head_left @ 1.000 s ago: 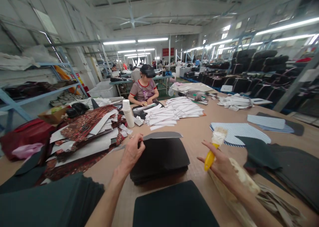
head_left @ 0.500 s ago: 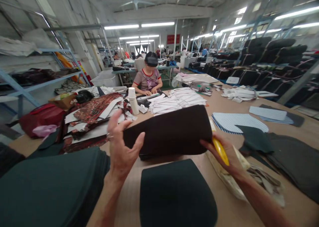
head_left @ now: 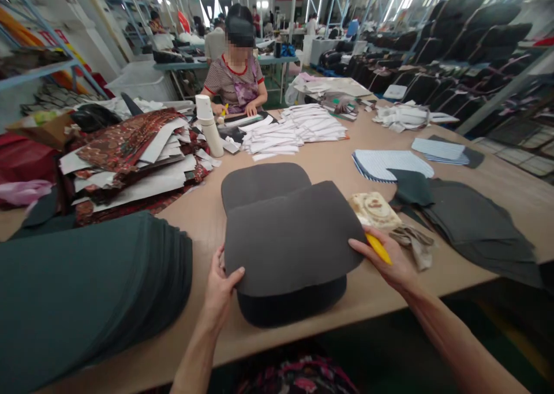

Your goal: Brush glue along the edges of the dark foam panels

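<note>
Between my two hands a dark grey sheet panel [head_left: 292, 241] with rounded corners is held tilted over the table. My left hand [head_left: 221, 290] pinches its lower left corner, thumb on top. My right hand [head_left: 392, 261] grips the right edge, and a yellow tool handle [head_left: 379, 250] also sits in that hand; the tool's other end is hidden. Behind the held sheet lies another grey panel [head_left: 264, 182], partly covered. Under its near edge shows a darker rounded panel [head_left: 294, 310]. To the left stands a thick stack of dark green panels [head_left: 90, 290].
A brown table [head_left: 242, 345] spans the view. Patterned scraps [head_left: 130, 143] and a white bottle [head_left: 210, 130] lie back left, white strips [head_left: 303, 130] behind. Rightward are a cream block [head_left: 375, 209], a cloth [head_left: 415, 244] and grey pieces [head_left: 476, 226]. A co-worker [head_left: 236, 79] sits opposite.
The view has tipped downward. The held panel has turned its broad face up and come lower, over the darker panel. My left hand has closed from spread fingers onto its corner.
</note>
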The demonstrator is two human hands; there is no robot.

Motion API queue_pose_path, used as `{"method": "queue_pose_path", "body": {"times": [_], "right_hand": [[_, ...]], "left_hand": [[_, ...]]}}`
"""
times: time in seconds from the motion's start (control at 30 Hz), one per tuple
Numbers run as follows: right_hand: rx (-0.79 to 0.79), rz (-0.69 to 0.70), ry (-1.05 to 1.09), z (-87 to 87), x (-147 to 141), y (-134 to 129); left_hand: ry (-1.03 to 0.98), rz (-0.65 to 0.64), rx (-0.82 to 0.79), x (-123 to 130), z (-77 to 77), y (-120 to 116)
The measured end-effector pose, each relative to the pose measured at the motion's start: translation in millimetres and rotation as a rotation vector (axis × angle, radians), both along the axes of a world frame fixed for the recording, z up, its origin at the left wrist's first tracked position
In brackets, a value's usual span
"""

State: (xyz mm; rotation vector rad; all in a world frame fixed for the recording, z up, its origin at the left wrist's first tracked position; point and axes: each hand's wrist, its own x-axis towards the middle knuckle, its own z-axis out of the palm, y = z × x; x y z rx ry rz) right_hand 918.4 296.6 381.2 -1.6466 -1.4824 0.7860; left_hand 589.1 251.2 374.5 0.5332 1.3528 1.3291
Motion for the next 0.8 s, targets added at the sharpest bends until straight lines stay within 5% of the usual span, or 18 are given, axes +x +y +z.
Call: {"method": "queue_pose_path", "body": {"times": [0.17, 0.27, 0.5, 0.8], "right_hand": [[-0.016, -0.016, -0.228, -50.9, 2.8, -5.3], [-0.037, 0.023, -0.287, -65.0, 0.6, -13.2], [-0.002, 0.073, -0.327, -69.6, 0.9, -38.1], [-0.144, 0.025, -0.293, -99.4, 9.8, -45.1]], "left_hand": [[0.164, -0.049, -0.049, -3.9, -46.6, -6.9], [0.199, -0.054, -0.078, -2.1, -62.3, -13.7], [0.272, -0.066, -0.114, 5.6, -71.5, -37.5], [0.339, -0.073, -0.099, 15.0, -91.2, -47.6]]}}
